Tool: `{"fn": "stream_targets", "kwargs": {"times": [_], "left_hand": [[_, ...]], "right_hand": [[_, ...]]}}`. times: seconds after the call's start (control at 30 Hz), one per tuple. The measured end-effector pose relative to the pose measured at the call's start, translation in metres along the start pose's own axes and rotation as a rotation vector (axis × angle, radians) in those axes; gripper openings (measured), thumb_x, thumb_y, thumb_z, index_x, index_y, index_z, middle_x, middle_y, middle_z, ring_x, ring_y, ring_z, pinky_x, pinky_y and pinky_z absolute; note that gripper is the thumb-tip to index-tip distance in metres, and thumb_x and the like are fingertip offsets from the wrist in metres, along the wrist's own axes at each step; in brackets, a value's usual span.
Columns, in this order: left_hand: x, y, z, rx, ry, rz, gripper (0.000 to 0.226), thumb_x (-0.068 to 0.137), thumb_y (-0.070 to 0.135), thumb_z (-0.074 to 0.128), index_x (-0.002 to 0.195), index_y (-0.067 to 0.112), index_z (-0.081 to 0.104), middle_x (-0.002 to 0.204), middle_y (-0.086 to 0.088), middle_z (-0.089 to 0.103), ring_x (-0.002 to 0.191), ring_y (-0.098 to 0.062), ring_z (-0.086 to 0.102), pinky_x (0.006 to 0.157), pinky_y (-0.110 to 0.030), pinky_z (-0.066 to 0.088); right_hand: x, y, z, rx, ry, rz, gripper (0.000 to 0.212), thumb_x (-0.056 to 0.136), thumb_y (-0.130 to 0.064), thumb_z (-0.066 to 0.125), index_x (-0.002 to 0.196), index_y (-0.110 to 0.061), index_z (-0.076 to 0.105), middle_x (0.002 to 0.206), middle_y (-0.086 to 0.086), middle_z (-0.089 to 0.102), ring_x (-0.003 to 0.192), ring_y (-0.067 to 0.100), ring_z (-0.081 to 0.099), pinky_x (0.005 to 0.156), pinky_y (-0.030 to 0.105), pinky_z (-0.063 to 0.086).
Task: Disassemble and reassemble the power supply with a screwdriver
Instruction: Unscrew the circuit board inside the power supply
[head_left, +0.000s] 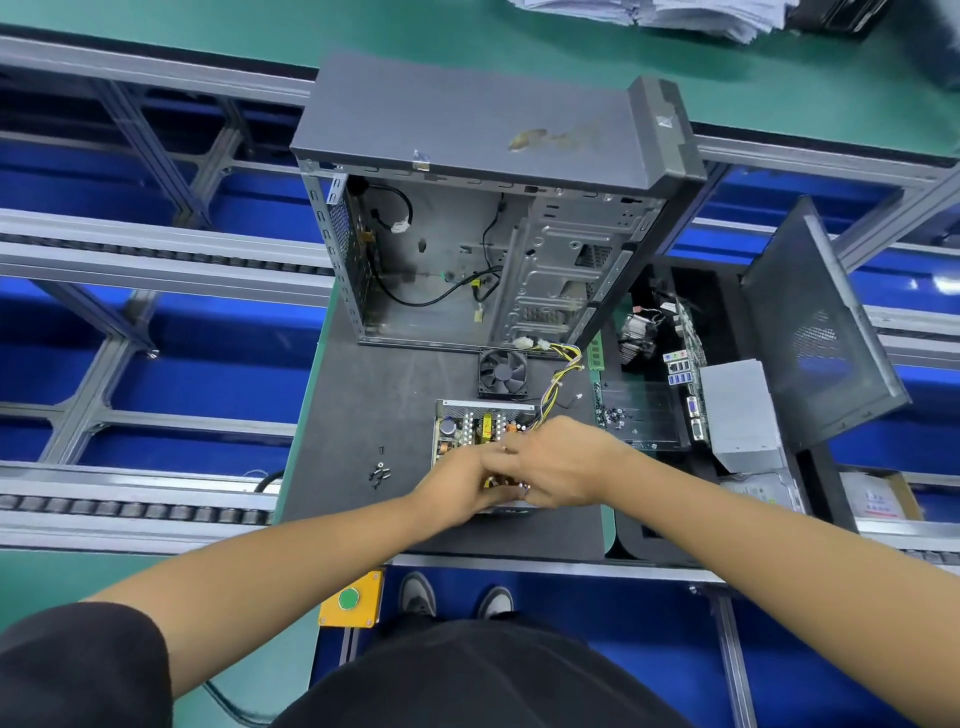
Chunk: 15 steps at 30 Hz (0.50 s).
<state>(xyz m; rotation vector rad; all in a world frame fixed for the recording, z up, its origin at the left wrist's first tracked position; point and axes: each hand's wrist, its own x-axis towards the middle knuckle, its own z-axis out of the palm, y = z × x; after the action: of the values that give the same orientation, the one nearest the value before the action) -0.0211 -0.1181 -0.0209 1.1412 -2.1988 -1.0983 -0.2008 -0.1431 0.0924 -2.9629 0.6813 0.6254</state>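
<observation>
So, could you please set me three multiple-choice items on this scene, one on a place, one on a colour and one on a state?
1. The loose fan lies: A) inside the case B) on the mat between the case and the power supply C) on the floor.
2. The button on the yellow box is: A) red B) blue C) green.
3. The power supply is: A) open, board exposed B) closed C) mounted in the case.

Answers: 1 B, it sits behind the supply. 2 C, plainly green. 3 A, components show.
</observation>
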Motion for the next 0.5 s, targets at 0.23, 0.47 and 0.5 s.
{"fn": "stream_targets", "kwargs": {"times": [0.23, 0.47, 0.5], "left_hand": [[-0.003, 0.005, 0.005, 0.057, -0.078, 0.072, 0.025, 0.097, 0.037, 0.064, 0.120, 0.028, 0.063, 0.125, 0.007, 0.065, 0.111, -0.014, 0.061, 0.092, -0.027, 0.047], [-0.005, -0.004, 0.004, 0.144, -0.176, -0.185, 0.025, 0.094, 0.035, 0.063, 0.073, 0.024, 0.054, 0.080, -0.001, 0.065, 0.077, -0.019, 0.060, 0.066, -0.026, 0.039], [-0.004, -0.005, 0.005, 0.143, -0.190, -0.155, 0.024, 0.096, 0.034, 0.062, 0.076, 0.021, 0.058, 0.080, 0.000, 0.064, 0.075, -0.017, 0.057, 0.066, -0.027, 0.039]], "right_hand": [[0.001, 0.000, 0.003, -0.027, -0.026, -0.089, 0.017, 0.106, -0.035, 0.037, 0.119, -0.026, 0.044, 0.104, 0.007, 0.067, 0.077, 0.033, 0.065, 0.058, 0.039, 0.046], [0.023, -0.029, 0.000, 0.017, -0.066, 0.246, 0.026, 0.100, -0.031, 0.044, 0.115, -0.011, 0.052, 0.097, 0.009, 0.071, 0.082, 0.032, 0.070, 0.055, 0.035, 0.034], [0.020, -0.027, -0.002, 0.031, -0.057, 0.210, 0.027, 0.100, -0.034, 0.045, 0.115, -0.012, 0.048, 0.097, 0.008, 0.070, 0.079, 0.032, 0.069, 0.054, 0.036, 0.034]]}}
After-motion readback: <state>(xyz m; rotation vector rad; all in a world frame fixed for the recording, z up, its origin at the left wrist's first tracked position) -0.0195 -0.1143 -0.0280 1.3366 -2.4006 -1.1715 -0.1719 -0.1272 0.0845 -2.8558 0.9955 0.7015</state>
